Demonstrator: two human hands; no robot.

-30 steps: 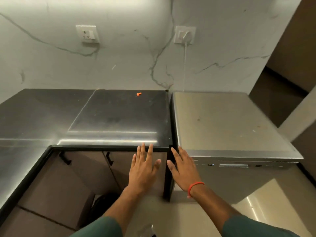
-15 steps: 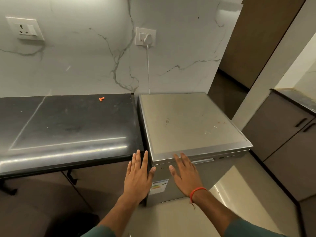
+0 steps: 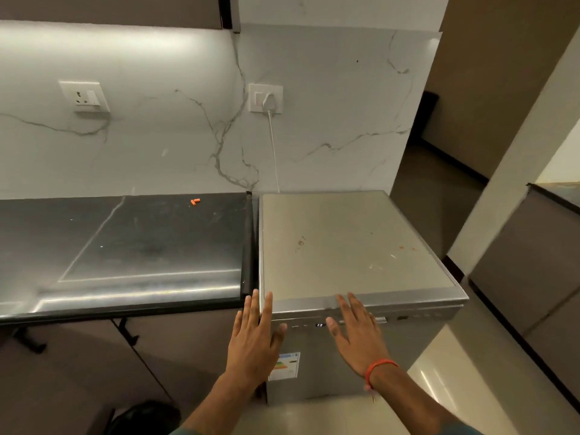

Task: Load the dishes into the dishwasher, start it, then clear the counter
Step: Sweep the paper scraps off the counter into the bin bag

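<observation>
The dishwasher [image 3: 354, 246] is standing closed just right of the dark counter [image 3: 125, 246]. The left hand [image 3: 254, 340] and right hand [image 3: 357, 334] are hovering at its front edge, fingers straight, holding nothing.

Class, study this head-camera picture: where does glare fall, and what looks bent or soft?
Head view: glare streaks the counter front edge and glows under the cabinets; the wide lens bows the dishwasher edges and the wall; focus is slightly soft throughout.
</observation>
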